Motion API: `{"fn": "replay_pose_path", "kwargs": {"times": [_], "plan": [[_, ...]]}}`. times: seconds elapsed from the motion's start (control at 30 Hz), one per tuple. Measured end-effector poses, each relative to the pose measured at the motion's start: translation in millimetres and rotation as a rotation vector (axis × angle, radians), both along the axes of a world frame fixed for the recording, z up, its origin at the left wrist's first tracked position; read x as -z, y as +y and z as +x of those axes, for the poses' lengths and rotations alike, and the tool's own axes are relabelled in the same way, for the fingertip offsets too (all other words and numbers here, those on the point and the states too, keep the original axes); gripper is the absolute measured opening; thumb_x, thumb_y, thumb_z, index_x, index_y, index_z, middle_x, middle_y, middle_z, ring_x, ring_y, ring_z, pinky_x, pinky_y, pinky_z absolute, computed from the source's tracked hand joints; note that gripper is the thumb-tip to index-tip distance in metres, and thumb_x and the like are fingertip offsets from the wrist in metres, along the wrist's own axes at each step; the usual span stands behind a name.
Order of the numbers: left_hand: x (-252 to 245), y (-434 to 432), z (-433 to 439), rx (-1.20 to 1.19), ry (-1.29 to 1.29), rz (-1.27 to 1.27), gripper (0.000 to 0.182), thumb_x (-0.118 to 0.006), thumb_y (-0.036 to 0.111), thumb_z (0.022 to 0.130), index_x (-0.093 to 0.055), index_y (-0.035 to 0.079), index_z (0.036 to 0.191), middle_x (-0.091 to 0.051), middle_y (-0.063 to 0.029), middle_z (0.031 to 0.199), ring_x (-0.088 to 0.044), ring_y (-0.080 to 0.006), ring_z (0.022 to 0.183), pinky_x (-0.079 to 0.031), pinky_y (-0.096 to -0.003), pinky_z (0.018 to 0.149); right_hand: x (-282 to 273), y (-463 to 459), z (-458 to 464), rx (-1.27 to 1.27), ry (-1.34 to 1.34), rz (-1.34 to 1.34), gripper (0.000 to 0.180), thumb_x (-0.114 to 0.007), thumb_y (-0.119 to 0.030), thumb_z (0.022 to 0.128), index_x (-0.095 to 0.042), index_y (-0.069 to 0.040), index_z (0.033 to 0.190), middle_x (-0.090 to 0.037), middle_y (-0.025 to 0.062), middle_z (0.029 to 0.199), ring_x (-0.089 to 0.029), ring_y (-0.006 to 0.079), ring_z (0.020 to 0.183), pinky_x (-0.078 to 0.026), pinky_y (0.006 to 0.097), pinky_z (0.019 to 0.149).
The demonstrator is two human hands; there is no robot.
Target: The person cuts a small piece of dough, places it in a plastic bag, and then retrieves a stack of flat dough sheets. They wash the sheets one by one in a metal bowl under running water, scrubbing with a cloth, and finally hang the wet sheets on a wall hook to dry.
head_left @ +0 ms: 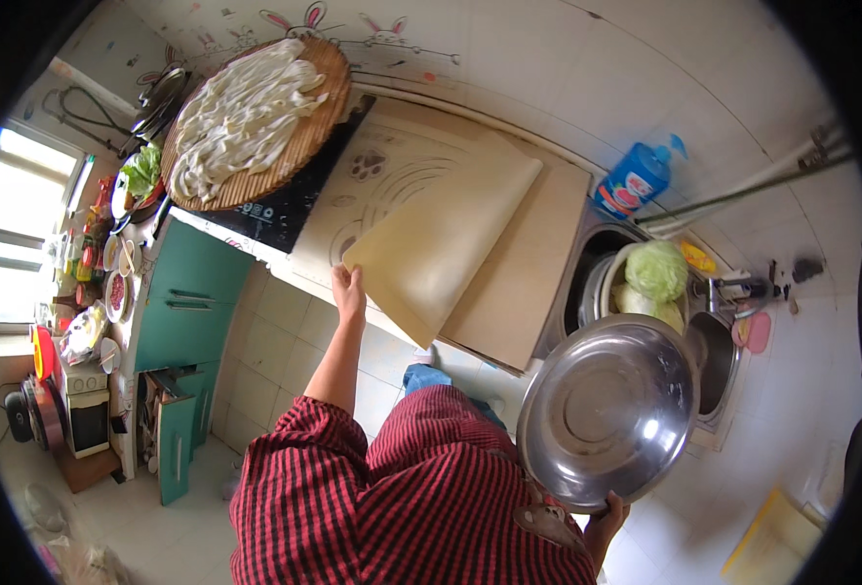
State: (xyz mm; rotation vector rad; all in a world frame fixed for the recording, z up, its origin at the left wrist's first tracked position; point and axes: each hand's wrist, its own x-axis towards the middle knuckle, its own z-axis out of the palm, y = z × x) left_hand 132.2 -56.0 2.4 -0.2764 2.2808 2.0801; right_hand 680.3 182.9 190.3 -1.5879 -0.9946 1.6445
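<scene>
Pinched between the thumb and fingers of my left hand (pixel 350 289) is the corner of a thin beige kneading mat (pixel 438 256). Part of the mat is folded over on itself, and its printed side shows at the left. Beneath it lies a large board (pixel 526 292) on the counter. My right hand (pixel 608 515) grips the lower rim of a stainless steel basin (pixel 608 413), tilted beside the sink; most of the fingers are hidden by the basin. Wide flat noodles (pixel 244 117) are spread on a round woven tray (pixel 321 95) over the black cooktop (pixel 285 197).
Cabbages (pixel 656 270) fill a bowl in the double sink (pixel 720 365), near the faucet (pixel 738 285). A blue pump bottle (pixel 634 179) stands behind. Left are dishes, jars and teal cabinets (pixel 190 292), one door (pixel 175 450) ajar. A yellow-edged bin (pixel 771 537) is lower right.
</scene>
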Motion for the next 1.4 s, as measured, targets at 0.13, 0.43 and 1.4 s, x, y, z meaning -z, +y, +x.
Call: {"fn": "replay_pose_path", "kwargs": {"times": [0.13,0.43,1.4], "plan": [[27,-55,-7,-0.070,-0.023,-0.253,0.027,-0.067,0.019,0.089,-0.055,0.003,0.106,-0.054,-0.0077,0.095,-0.055,-0.0173,0.087,-0.045,-0.0304,0.081,19,-9,-66,-0.154,0.009,-0.033,0.036,-0.060,-0.016,0.079,-0.056,0.000,0.110,-0.059,0.0069,0.100,-0.059,0.0184,0.094,-0.050,0.0316,0.082],[52,-103,-46,-0.380,-0.336,-0.099,0.084,-0.088,0.024,0.069,-0.039,-0.008,0.129,-0.047,-0.0166,0.119,-0.049,-0.0238,0.110,-0.041,-0.0358,0.095,85,-17,-167,-0.199,0.141,-0.115,0.048,-0.057,-0.002,0.076,-0.052,0.004,0.123,-0.061,0.0106,0.113,-0.061,0.0247,0.102,-0.049,0.0360,0.091],[-50,-33,10,1.091,0.335,-0.736,0.053,-0.083,0.035,0.067,-0.067,0.016,0.115,-0.060,-0.0107,0.111,-0.053,-0.0290,0.108,-0.040,-0.0401,0.097,77,12,-187,-0.506,-0.070,-0.065,0.051,-0.063,-0.013,0.089,-0.042,-0.002,0.134,-0.057,0.0123,0.123,-0.058,0.0287,0.111,-0.048,0.0401,0.094]]}}
